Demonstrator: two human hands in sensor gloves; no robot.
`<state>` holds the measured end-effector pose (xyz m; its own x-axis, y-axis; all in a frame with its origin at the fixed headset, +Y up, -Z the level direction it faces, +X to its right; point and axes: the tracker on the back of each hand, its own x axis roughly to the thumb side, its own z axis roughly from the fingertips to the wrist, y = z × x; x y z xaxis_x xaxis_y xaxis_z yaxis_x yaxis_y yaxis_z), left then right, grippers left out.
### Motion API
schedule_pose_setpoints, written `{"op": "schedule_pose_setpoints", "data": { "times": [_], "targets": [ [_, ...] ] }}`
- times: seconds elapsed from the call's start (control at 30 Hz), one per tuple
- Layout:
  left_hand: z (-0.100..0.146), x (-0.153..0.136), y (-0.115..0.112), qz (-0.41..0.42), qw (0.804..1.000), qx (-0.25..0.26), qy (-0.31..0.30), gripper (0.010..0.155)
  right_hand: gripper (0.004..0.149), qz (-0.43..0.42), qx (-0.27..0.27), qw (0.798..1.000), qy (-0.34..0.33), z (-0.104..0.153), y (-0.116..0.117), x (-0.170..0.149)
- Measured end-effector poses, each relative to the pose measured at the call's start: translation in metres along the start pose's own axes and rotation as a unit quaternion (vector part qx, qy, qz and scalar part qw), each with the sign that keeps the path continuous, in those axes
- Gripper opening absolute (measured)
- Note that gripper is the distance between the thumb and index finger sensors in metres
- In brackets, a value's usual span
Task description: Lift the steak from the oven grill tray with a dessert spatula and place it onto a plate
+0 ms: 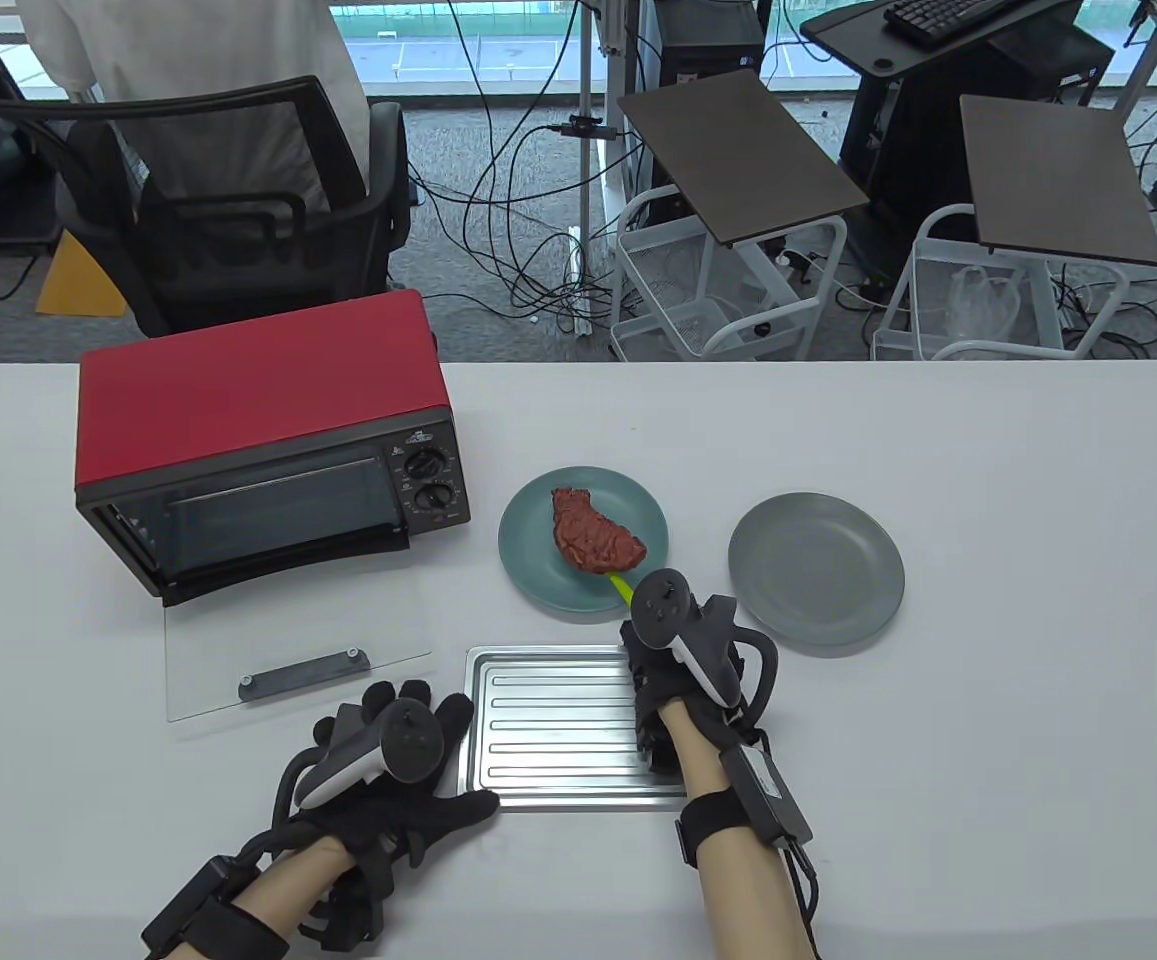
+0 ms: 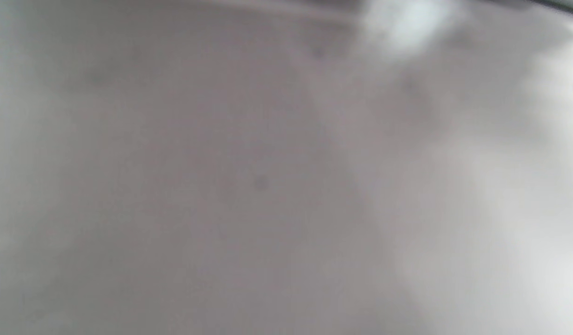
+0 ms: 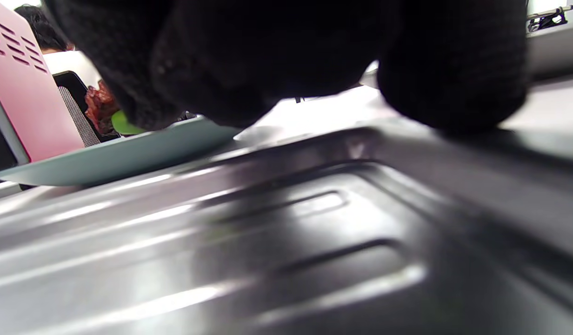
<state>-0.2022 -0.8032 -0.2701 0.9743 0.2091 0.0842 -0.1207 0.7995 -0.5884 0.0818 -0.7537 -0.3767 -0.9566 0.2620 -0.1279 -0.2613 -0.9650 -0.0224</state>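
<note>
Reddish-brown, lumpy slab of steak (image 1: 593, 530) lying on round teal plate (image 1: 530, 540), just behind ribbed stainless oven grill tray (image 1: 548, 730), now bare. Lime-green dessert spatula (image 1: 622, 587) reaching under steak's near edge; blade hidden. Right hand (image 1: 683, 665) over tray's far right corner, fingers curled, apparently round spatula handle; grip itself hidden. Left hand (image 1: 393, 760) flat on white counter (image 1: 988, 750), fingers spread, thumb at tray's near left corner. Judgement: steak probably floppy and light, perhaps tacky; best supported from below, mid-slab, not pinched at an edge.
</note>
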Motion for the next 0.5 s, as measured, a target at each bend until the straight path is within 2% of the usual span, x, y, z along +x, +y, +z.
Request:
{"op": "schedule_pose_setpoints", "data": {
  "times": [0.5],
  "targets": [
    [-0.0004, -0.0002, 0.0003, 0.000, 1.000, -0.002, -0.001, 0.100, 0.041, 0.021, 0.005, 1.000, 0.008, -0.0020, 0.0000, 0.0028]
  ]
}}
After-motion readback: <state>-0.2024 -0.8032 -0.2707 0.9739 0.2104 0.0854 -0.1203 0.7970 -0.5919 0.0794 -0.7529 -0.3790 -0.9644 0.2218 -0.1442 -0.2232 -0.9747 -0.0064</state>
